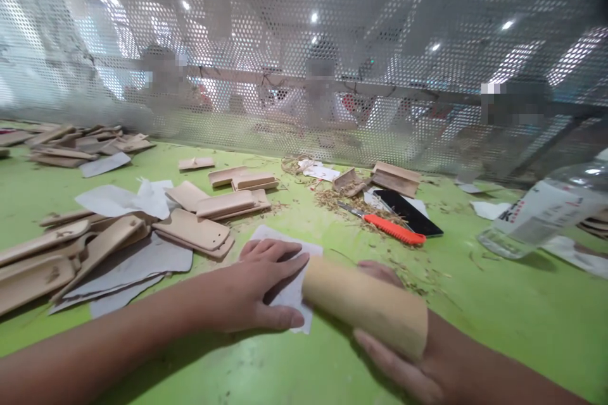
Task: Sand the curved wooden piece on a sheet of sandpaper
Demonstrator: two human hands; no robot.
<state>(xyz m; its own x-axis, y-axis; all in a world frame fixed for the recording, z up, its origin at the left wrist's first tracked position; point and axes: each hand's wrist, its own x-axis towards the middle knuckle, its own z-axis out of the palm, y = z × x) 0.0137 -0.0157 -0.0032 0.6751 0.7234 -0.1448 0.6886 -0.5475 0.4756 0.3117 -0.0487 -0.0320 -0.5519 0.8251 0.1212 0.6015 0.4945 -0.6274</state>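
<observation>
My left hand [270, 278] lies on a small whitish sheet [308, 304], pressing it to the green table with fingers and thumb apart. My right hand [403, 367] is wrapped around a pale, curved piece of bamboo [365, 304], convex side up. The bamboo's far left end meets the sheet's right edge, close to my left fingertips. Beyond it, an orange-handled utility knife [394, 229] rests beside a black phone [408, 212]. Part of my right hand is hidden beneath the bamboo.
Curved bamboo pieces [190, 231] and grey-white sheets [137, 266] are piled on the left, with more pieces [80, 142] farther back. Shavings [332, 197] litter the middle. A tilted clear bottle [546, 209] is on the right. A perforated screen [285, 101] borders the back; people are blurred behind it.
</observation>
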